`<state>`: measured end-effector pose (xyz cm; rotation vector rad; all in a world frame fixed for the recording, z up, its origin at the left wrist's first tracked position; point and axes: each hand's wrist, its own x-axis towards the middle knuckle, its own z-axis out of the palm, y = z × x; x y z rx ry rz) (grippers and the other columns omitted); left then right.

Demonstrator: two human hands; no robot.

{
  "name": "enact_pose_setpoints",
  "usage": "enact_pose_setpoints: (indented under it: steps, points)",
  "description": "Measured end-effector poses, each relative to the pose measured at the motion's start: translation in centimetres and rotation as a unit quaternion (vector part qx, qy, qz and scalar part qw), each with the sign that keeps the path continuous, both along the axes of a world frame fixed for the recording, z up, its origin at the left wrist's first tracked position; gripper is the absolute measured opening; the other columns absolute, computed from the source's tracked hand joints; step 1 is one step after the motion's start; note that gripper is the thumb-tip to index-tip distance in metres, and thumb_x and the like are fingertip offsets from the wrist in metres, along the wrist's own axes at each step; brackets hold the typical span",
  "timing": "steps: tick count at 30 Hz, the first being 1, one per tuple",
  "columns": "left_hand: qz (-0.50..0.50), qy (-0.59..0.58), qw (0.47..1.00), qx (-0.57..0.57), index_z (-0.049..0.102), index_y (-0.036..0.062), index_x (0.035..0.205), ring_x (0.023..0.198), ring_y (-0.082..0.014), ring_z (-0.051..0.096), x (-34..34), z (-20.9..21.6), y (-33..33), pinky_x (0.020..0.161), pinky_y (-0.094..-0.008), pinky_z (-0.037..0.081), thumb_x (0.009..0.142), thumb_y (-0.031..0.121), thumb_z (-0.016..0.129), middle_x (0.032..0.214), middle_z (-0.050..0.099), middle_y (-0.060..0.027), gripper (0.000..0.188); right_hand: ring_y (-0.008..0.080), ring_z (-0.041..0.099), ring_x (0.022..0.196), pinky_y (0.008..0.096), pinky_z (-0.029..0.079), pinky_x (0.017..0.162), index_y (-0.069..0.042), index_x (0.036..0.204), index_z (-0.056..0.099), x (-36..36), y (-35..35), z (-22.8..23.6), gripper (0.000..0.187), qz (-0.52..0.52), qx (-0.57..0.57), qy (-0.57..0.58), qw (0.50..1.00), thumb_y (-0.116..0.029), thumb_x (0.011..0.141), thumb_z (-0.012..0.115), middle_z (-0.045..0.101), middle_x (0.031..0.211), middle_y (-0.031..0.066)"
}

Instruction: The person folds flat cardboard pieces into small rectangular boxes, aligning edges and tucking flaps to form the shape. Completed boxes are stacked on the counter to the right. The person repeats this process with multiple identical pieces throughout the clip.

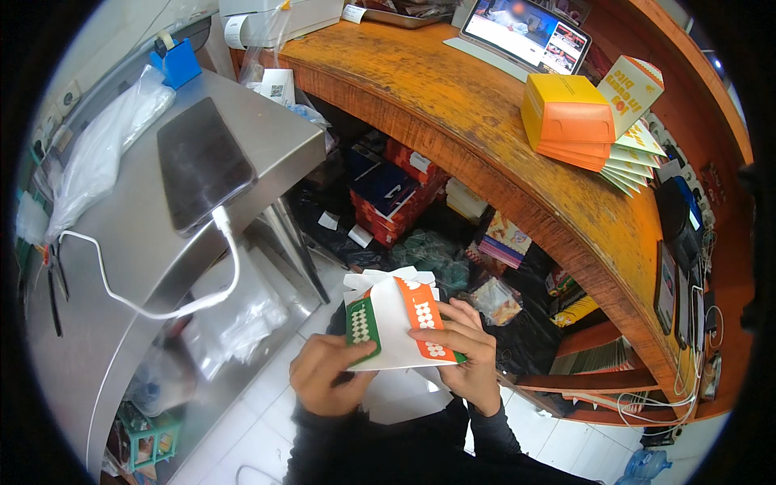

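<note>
Between my two hands, in front of my body, is a partly folded paperboard box (396, 318). Its inside is white, with a green flap on the left and an orange flap on the right, both printed with pale dots. My left hand (333, 368) grips the green side, thumb lying over the flap. On the orange side my right hand (465, 347) holds the edge, its thumb pressed on the flap and its other fingers behind. Below it, a white sheet-like piece (404, 394) lies across my lap, partly hidden by the box and my hands.
On the steel table (295, 145) at left lie a black phone (204, 162) with a white cable, plastic bags (113, 137) and a blue tape dispenser (175, 63). The curved wooden counter (453, 105) carries a tablet (525, 34) and stacked yellow-orange cartons (570, 113). Red boxes (396, 202) sit underneath.
</note>
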<state>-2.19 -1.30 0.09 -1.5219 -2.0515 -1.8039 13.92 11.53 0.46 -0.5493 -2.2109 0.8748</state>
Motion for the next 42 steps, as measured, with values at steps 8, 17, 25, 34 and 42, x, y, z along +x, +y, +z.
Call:
enact_pose_setpoints:
  steps: [8,17,25,34,42]
  points:
    - [-0.08,-0.05,0.994,-0.048,0.07,0.0021,0.086,0.07,-0.0212,0.064,-1.5,-0.1,-0.3,0.061,-0.0273,0.049,0.063,-0.006,0.076,0.081,0.064,-0.01,0.024,0.0355,0.052,0.125,0.0462,0.036,0.106,-0.006,0.125,0.061,0.1,0.4,-1.1,0.058,-0.058,-0.031,0.049,0.997,-0.004,0.07,0.077,0.06,0.127,0.0187]
    - [0.038,-0.111,0.992,-0.039,0.073,0.003,0.082,0.066,-0.0169,0.057,1.0,-1.2,1.0,0.059,-0.0261,0.045,0.061,-0.004,0.071,0.071,0.054,-0.0062,0.022,0.0205,0.056,0.101,0.0353,0.045,0.088,-0.005,0.109,0.043,-1.8,-2.8,-3.7,0.056,0.057,-0.195,0.13,0.97,-0.01,0.071,0.084,0.051,0.109,0.0131]
    - [-0.101,0.021,0.994,-0.042,0.072,0.0035,0.104,0.075,-0.017,0.068,1.7,-1.6,1.7,0.067,-0.0261,0.053,0.063,-0.01,0.073,0.086,0.067,-0.0087,0.043,0.0169,0.064,0.098,0.0283,0.049,0.09,0.001,0.114,0.045,-2.1,-3.6,-4.0,0.024,0.01,-0.367,0.255,0.895,0.004,0.093,0.056,0.06,0.107,0.0121]
    - [-0.055,-0.425,0.903,0.033,0.064,-0.006,0.084,0.089,-0.0203,0.07,2.5,-1.6,1.3,0.076,-0.0308,0.059,0.081,-0.007,0.073,0.094,0.07,-0.0212,0.009,0.0231,0.067,0.097,0.0322,0.053,0.085,0.003,0.117,0.057,-1.7,-3.6,-5.4,0.031,-0.001,-0.199,0.24,0.95,0.003,0.088,0.066,0.065,0.11,0.0183]
    - [-0.103,-0.324,0.939,0.051,0.071,-0.0042,0.099,0.094,-0.0215,0.068,2.9,-2.3,1.6,0.079,-0.03,0.057,0.083,-0.004,0.072,0.103,0.068,-0.0212,0.016,0.0169,0.059,0.104,0.03,0.048,0.09,0.0,0.125,0.057,-1.2,-3.9,-4.0,0.044,0.012,-0.395,0.143,0.907,0.0,0.084,0.073,0.062,0.118,0.0092]
